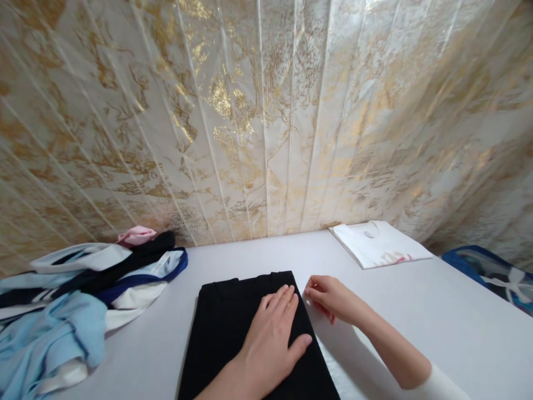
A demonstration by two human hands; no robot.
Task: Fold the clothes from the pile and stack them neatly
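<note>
A black folded garment [225,328] lies flat on the white table, its far edge slightly uneven. My left hand [275,339] rests palm down on its right part, fingers stretched out and the thumb spread toward the right edge. Just off that right edge is my right hand [327,297], with its fingers curled and the thumb and forefinger close together in a pinch. Whatever may be between those fingertips is too small to make out. The near end of the garment runs out of view at the bottom.
Left on the table [258,253] is a loose heap of clothes [91,283] in light blue, navy, white and pink. A folded white shirt [377,244] lies at the back right. Beyond the right edge sits a blue mesh-topped bag [495,278]. A gold-patterned curtain [250,122] hangs behind.
</note>
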